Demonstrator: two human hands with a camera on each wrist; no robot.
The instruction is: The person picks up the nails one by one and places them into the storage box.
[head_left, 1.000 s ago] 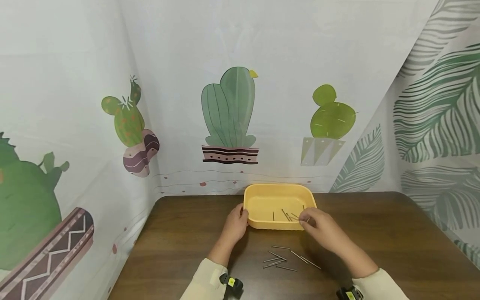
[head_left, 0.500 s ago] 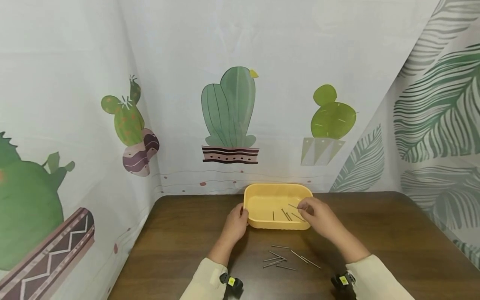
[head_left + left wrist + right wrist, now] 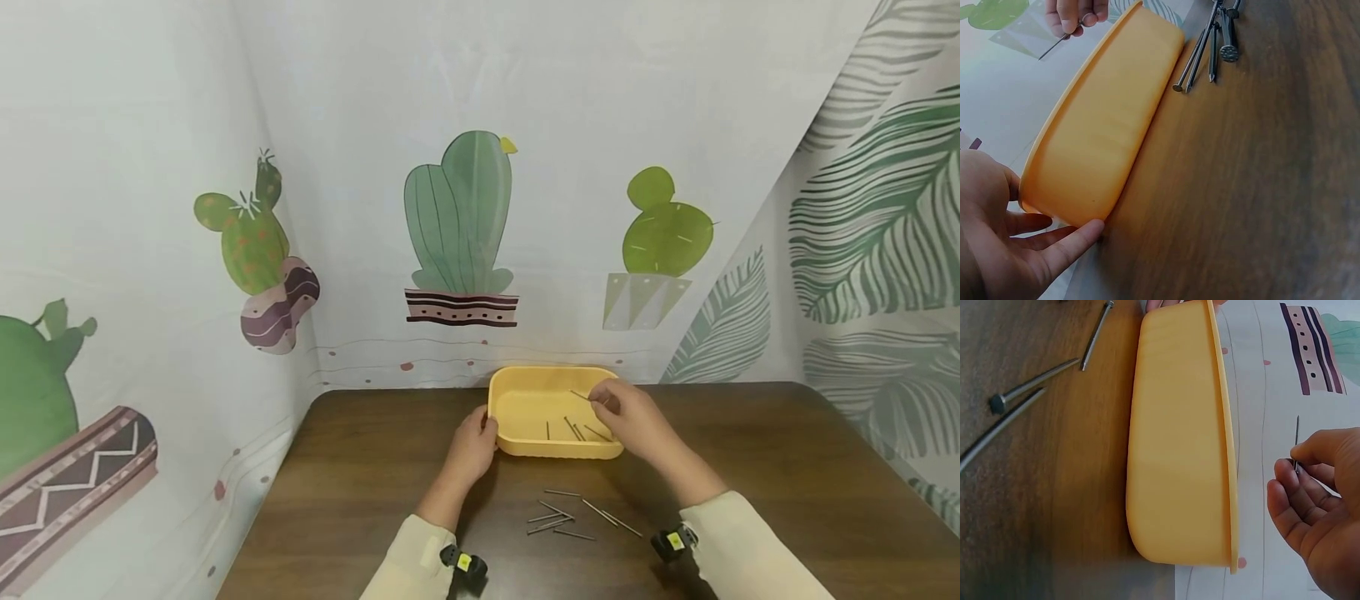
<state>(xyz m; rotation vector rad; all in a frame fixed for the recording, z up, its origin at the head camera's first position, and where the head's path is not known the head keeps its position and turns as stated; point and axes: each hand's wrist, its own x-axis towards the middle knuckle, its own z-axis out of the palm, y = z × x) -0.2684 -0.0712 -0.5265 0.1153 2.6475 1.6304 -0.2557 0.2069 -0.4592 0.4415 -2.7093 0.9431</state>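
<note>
A yellow plastic tray (image 3: 558, 451) stands at the back of the brown table. My left hand (image 3: 472, 446) holds its left end; in the left wrist view the fingertips (image 3: 1092, 230) touch the end wall low down, and the thumb is partly hidden behind the rim. Over the tray's right side, my right hand (image 3: 633, 417) pinches a thin nail (image 3: 1297, 432) between thumb and fingers, its point sticking out above the rim. Several nails (image 3: 569, 428) lie inside the tray. More nails (image 3: 574, 536) are scattered on the table in front.
The wooden table (image 3: 375, 492) has its back edge against a hanging cloth (image 3: 360, 167) printed with cacti and leaves. Each wrist wears a black camera strap, such as the right strap (image 3: 672, 542).
My right hand has moved left and further back with the nail, from the tray's front right corner to over its inside. The left hand and the nails on the table have stayed put.
</note>
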